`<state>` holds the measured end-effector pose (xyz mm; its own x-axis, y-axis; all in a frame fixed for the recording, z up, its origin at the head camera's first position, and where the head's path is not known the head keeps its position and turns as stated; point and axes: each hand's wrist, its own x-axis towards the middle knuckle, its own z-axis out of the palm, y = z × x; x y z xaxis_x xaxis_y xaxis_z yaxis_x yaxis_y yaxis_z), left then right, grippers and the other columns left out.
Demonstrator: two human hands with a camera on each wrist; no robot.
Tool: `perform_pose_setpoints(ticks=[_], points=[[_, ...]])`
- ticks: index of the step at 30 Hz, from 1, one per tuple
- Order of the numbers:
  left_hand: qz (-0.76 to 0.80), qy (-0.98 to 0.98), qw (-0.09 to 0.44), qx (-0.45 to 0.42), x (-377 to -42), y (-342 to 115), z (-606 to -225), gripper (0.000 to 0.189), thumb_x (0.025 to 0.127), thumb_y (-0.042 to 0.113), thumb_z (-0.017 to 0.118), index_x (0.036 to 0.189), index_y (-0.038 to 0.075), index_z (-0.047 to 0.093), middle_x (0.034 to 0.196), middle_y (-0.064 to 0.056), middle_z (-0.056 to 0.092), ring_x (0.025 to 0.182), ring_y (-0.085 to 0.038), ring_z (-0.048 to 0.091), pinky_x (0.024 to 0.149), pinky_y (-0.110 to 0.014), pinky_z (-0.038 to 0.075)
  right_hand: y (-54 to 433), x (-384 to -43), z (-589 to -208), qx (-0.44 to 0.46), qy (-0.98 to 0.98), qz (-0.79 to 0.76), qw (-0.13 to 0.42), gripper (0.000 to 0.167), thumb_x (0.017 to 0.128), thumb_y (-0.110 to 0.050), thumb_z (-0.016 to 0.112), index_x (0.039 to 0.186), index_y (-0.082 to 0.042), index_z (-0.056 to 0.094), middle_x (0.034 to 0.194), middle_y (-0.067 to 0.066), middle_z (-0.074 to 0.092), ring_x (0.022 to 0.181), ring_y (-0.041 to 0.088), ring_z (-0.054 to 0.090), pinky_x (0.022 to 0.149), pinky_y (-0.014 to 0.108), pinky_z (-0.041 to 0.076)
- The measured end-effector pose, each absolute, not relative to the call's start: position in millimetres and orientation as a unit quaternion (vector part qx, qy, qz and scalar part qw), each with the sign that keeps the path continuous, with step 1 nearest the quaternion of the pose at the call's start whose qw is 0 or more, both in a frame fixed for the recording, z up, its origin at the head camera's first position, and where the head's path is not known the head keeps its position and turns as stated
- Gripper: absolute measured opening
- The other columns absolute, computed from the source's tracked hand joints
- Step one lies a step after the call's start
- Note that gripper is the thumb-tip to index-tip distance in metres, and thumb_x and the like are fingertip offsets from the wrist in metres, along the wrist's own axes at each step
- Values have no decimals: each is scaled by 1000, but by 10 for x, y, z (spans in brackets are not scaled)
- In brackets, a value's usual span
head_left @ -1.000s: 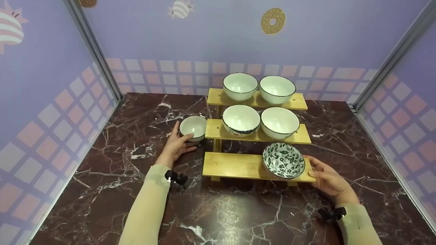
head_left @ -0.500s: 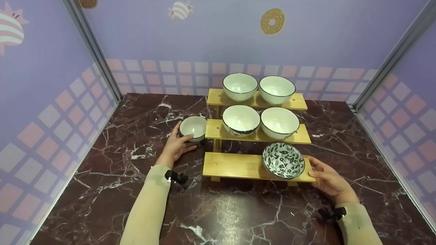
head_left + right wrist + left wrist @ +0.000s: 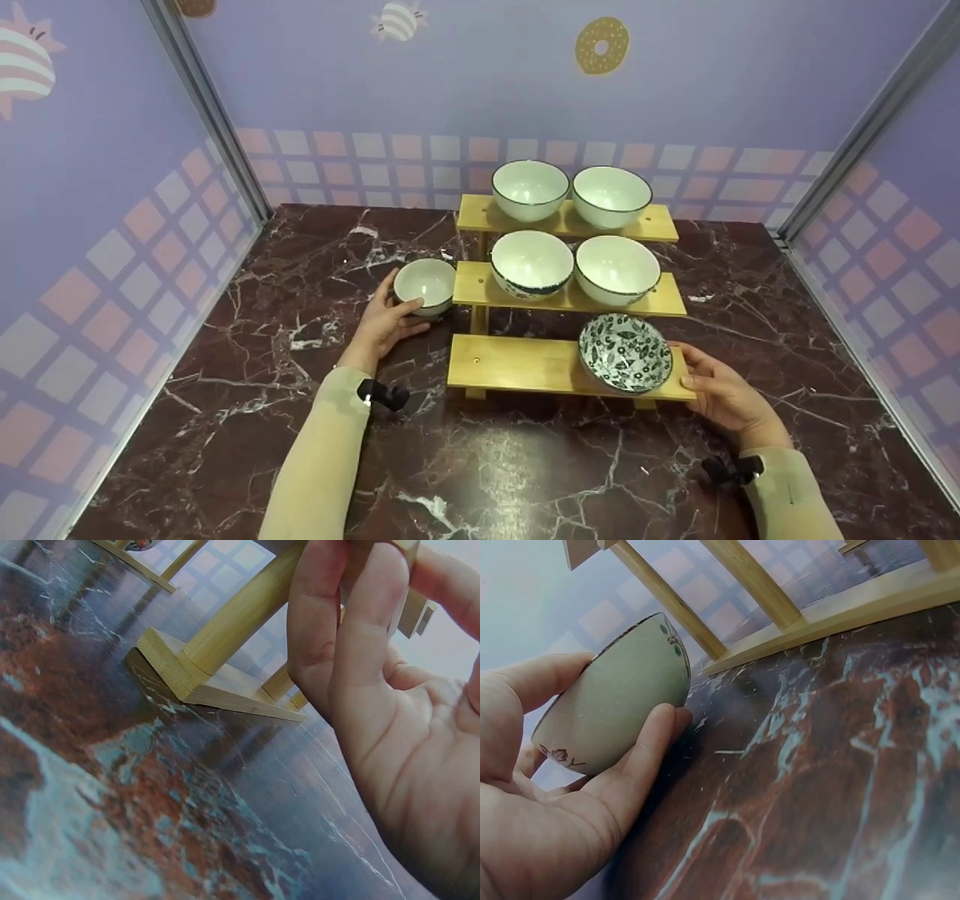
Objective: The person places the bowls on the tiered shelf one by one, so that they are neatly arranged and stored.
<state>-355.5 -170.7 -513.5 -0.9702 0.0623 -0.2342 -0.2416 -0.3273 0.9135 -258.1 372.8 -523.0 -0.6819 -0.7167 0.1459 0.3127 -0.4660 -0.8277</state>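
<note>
My left hand [image 3: 384, 322] grips a white bowl [image 3: 425, 285] left of the wooden rack, thumb at its rim and fingers beneath. In the left wrist view the bowl [image 3: 622, 694] shows a pale outside with small painted sprigs, slightly raised off the table. My right hand [image 3: 726, 394] pinches the right end of the rack's lowest shelf [image 3: 517, 360]. Fingers [image 3: 371, 622] curl under that shelf end in the right wrist view. Beside this hand, on the same shelf, a bowl with dark leaf patterns [image 3: 625, 354] leans tilted toward me.
Two white bowls with dark rims, one of them a left bowl [image 3: 530, 191], stand on the top shelf [image 3: 474, 214]. Two more, including a flower-sided bowl [image 3: 532, 264], stand on the middle shelf [image 3: 471, 285]. Dark marbled table [image 3: 285, 420] surrounds the rack; patterned walls [image 3: 337, 90] enclose it.
My left hand and its bowl have shifted very slightly left and toward me. The right hand keeps its hold on the shelf end, and the rack stands as before.
</note>
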Motion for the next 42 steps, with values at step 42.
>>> perform_pose_setpoints(ticks=[42], points=[[804, 589, 78, 16, -2665, -1925, -4336, 89, 100, -3, 57, 167, 28, 8, 174, -13, 8, 85, -21, 78, 74, -33, 68, 3735, -2569, -5225, -238, 420, -821, 305, 58, 103, 15, 25, 150, -14, 42, 133, 9, 62, 113, 23, 72, 97, 31, 62]])
